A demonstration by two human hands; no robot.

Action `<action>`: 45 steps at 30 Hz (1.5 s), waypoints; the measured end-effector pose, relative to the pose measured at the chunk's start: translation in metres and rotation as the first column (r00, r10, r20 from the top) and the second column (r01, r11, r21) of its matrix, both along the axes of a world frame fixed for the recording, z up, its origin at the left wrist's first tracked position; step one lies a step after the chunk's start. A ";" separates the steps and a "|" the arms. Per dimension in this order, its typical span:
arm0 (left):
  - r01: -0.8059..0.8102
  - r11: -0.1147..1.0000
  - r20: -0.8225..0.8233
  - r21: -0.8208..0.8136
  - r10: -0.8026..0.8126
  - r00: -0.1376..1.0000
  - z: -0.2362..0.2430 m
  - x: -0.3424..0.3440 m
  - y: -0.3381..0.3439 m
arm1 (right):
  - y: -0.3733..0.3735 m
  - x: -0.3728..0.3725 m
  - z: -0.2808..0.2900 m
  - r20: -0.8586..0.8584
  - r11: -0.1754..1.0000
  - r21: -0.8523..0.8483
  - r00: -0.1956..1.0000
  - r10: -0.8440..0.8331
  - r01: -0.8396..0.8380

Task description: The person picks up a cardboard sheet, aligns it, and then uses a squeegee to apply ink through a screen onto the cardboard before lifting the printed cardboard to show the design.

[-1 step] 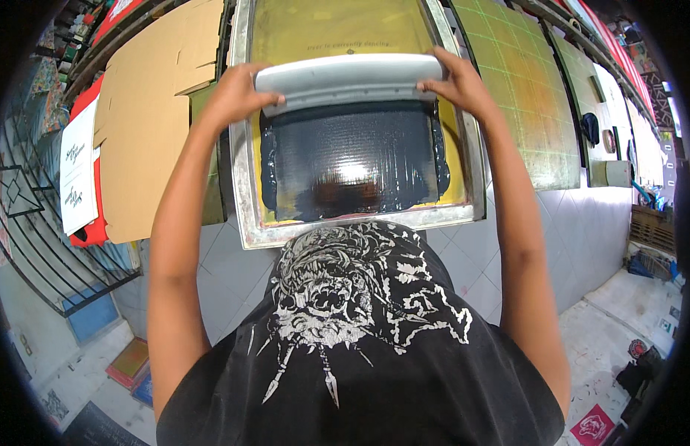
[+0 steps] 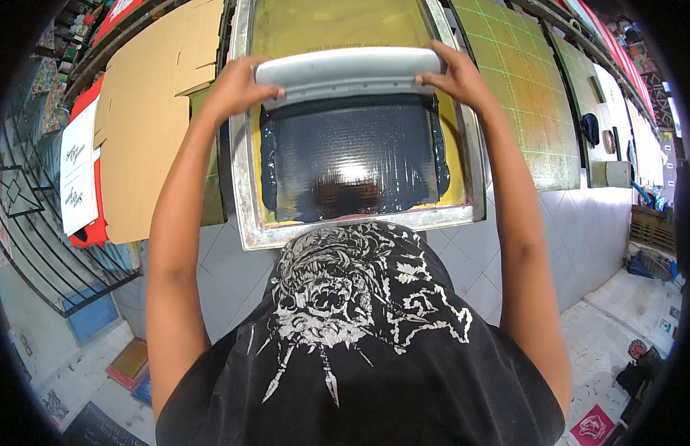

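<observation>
Both hands are on one tool. The left hand (image 2: 237,88) is closed over the left end of a long pale grey squeegee (image 2: 345,70); the right hand (image 2: 452,74) is closed over its right end, fingers curled across the top, arms stretched forward. The squeegee lies crosswise between the hands, at the far part of a metal-framed printing screen (image 2: 242,186) that lies flat ahead of the person. On the near side of the hands the mesh is covered by a wet, glossy sheet of black ink (image 2: 352,160), with thicker ridges of ink along its left and right edges (a bright reflection sits near its near edge). Beyond the hands the mesh shows bare yellow. Judgement: the ink film is even across the width, so the blade appears to sit at the far end of the coated area. Left of the left hand lies a sheet of brown cardboard (image 2: 144,126); right of the right hand, a green gridded mat (image 2: 523,111). Below the forearms is the person's black printed shirt (image 2: 345,320).
</observation>
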State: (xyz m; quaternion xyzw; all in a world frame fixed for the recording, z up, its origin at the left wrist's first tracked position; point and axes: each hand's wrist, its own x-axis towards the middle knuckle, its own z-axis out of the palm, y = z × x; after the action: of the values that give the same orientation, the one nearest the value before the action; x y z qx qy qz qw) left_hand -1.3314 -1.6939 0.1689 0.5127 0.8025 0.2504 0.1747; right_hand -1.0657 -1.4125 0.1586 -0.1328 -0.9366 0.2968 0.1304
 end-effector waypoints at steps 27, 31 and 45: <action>0.069 0.992 -0.246 0.102 -0.041 0.968 -0.002 0.034 -0.016 | -0.038 0.015 0.018 0.014 0.923 0.383 0.999 -0.041 0.033; 0.085 0.981 -0.328 0.174 -0.023 0.944 -0.016 0.037 -0.008 | -0.031 0.011 -0.010 -0.009 0.915 0.397 0.997 -0.071 0.068; -0.051 0.991 -0.286 0.123 0.085 0.954 -0.020 0.145 -0.098 | -0.121 0.100 -0.011 0.031 0.916 0.391 0.994 -0.105 0.084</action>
State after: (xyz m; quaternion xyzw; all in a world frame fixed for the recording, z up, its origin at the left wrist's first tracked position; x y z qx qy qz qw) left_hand -1.1860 -1.7921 0.1489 0.5250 0.8210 0.2237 0.0163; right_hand -0.9652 -1.5330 0.1478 -0.1569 -0.9724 0.0946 0.1442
